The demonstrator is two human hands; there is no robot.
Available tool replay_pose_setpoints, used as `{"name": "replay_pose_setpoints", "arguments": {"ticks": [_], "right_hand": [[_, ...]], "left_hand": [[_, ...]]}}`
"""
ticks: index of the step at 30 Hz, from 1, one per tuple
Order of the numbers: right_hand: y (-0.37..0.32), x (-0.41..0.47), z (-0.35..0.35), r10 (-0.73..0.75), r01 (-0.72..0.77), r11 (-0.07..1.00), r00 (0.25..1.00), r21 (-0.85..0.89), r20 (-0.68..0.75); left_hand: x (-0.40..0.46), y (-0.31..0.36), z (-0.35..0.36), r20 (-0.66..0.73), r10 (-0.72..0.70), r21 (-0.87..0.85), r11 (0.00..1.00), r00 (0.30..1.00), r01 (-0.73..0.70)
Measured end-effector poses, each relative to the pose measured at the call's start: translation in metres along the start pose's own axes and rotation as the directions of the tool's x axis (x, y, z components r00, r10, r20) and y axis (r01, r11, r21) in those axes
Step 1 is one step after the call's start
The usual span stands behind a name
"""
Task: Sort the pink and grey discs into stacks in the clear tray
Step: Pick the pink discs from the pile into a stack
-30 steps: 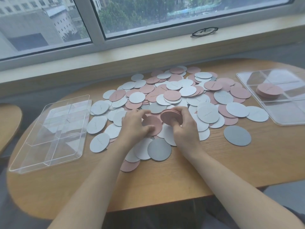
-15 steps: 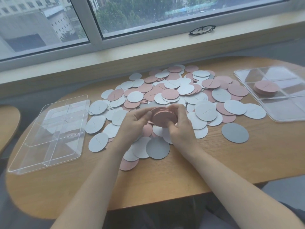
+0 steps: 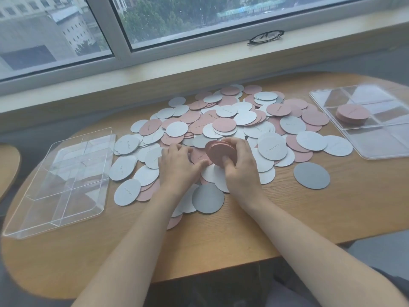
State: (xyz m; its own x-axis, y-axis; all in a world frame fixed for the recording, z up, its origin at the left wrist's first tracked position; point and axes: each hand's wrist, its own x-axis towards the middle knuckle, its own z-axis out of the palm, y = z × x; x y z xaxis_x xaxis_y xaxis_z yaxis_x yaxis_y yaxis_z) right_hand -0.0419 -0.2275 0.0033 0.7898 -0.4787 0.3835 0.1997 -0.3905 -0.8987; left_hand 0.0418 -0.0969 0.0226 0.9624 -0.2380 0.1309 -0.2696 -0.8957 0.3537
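A wide heap of pink and grey discs (image 3: 243, 116) covers the middle of the wooden table (image 3: 287, 218). My right hand (image 3: 240, 165) grips a small stack of pink discs (image 3: 218, 149), tilted just above the heap. My left hand (image 3: 179, 162) lies on the heap beside it, its fingertips touching a flat pink disc (image 3: 198, 156). The clear tray (image 3: 380, 149) at the right holds one pink stack (image 3: 353, 113) in a middle compartment. A second clear tray (image 3: 35, 218) at the left holds nothing.
A lone grey disc (image 3: 311, 175) lies apart, right of my hands. Another grey disc (image 3: 208, 199) sits near the table's front, between my wrists. Black glasses (image 3: 265, 37) rest on the window sill behind the table.
My left hand came off the pink stack and dropped onto the heap, fingers on a flat pink disc. My right hand keeps the stack, now tilted.
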Motion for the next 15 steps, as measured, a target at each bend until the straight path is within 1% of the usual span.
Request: {"name": "replay_pose_setpoints", "arguments": {"ticks": [2, 4, 7, 11, 13, 15], "right_hand": [[0.001, 0.000, 0.000, 0.003, -0.003, 1.000, 1.000, 0.007, -0.001], [0.000, 0.000, 0.000, 0.005, -0.005, 1.000, 1.000, 0.022, -0.004], [-0.001, 0.001, 0.000, 0.028, -0.028, 0.999, 1.000, 0.031, 0.005], [-0.003, 0.000, 0.000, 0.028, -0.029, 0.999, 0.999, 0.014, 0.032], [-0.003, 0.001, 0.001, 0.007, -0.007, 1.000, 0.998, -0.004, 0.066], [-0.002, 0.000, 0.002, -0.028, 0.031, 0.999, 0.994, -0.033, 0.106]], "left_hand": [[0.000, 0.000, -0.002, -0.003, -0.007, -0.068, 0.998, 1.000, 0.007], [-0.001, -0.003, -0.006, -0.038, -0.014, -0.194, 0.981, 0.999, 0.006], [-0.009, -0.007, -0.016, -0.079, -0.068, -0.446, 0.894, 0.995, 0.026], [-0.020, -0.015, -0.029, -0.199, -0.118, -0.544, 0.839, 0.973, -0.010], [-0.025, -0.018, -0.032, -0.208, -0.117, -0.607, 0.794, 0.971, -0.034], [-0.027, -0.019, -0.030, -0.163, -0.077, -0.701, 0.711, 0.984, -0.061]]}}
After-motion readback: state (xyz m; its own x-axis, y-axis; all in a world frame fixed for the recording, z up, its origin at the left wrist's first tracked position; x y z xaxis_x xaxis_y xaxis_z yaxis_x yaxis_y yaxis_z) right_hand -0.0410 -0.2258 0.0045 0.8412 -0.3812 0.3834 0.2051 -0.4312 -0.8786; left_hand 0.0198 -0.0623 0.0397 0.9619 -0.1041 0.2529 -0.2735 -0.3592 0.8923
